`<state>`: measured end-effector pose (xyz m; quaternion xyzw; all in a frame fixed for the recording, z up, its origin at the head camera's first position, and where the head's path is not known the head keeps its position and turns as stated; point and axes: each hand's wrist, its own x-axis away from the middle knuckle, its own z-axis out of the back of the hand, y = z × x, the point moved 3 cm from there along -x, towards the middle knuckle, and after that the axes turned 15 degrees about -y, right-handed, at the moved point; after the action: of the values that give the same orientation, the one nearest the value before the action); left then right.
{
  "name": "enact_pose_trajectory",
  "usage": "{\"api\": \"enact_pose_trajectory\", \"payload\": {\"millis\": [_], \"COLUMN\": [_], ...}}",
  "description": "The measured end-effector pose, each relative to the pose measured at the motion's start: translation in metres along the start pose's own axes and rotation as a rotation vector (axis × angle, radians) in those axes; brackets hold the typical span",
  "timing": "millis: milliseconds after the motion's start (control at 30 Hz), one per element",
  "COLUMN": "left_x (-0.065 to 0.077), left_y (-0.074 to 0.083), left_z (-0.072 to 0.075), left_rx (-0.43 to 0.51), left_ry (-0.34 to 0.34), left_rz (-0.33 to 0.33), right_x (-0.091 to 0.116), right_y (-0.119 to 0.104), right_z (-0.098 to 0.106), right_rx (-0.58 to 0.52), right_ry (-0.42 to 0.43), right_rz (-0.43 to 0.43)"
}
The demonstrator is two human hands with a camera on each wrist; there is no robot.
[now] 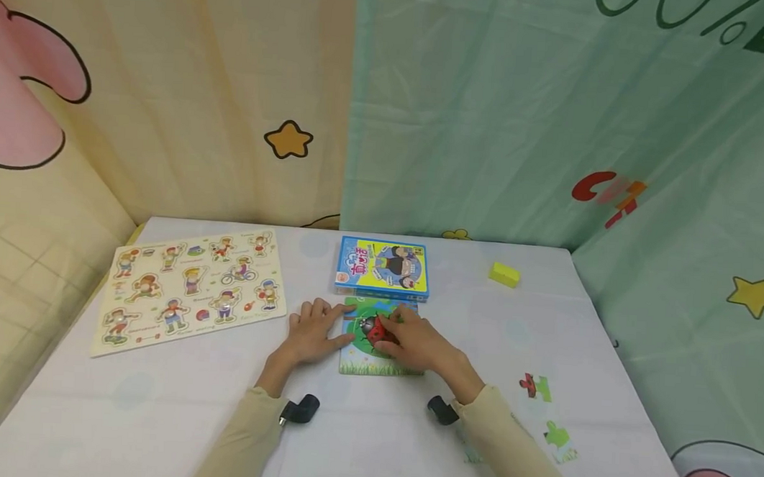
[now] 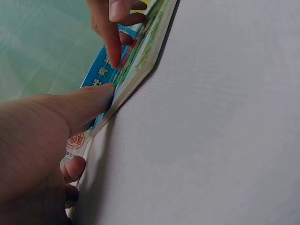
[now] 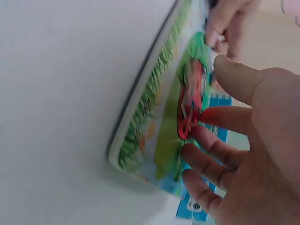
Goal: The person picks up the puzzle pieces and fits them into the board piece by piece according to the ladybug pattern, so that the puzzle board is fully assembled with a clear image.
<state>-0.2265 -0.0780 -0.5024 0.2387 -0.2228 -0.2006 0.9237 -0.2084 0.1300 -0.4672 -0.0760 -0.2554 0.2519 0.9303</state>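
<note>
A ladybug puzzle board lies flat on the table, showing a red ladybug on green with grass along its near edge. On its left side my left hand rests with spread fingers, the thumb touching the board's edge. My right hand lies over the right part, its fingertips on the ladybug. In the right wrist view its fingers are lightly bent and the thumb stands apart from them; no lifted piece shows between them. Part of the picture is hidden under that hand.
A blue and yellow box stands directly behind the puzzle. To the left lies a wooden board with sports figures. A yellow block sits at the back right. Loose puzzle pieces lie near my right forearm, which partly covers some.
</note>
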Motion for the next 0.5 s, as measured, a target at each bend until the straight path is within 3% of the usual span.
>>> {"api": "enact_pose_trajectory", "payload": {"millis": [233, 500], "left_x": [-0.002, -0.004], "left_y": [0.000, -0.003], "left_z": [0.001, -0.001], "left_rx": [0.008, 0.003], "left_ry": [0.000, 0.000], "left_rz": [-0.016, -0.014], "right_x": [0.024, 0.075], "right_y": [0.022, 0.055], "right_z": [0.007, -0.008], "right_rx": [-0.227, -0.258], "right_ry": [0.041, 0.113], "right_rz": [0.093, -0.013]}}
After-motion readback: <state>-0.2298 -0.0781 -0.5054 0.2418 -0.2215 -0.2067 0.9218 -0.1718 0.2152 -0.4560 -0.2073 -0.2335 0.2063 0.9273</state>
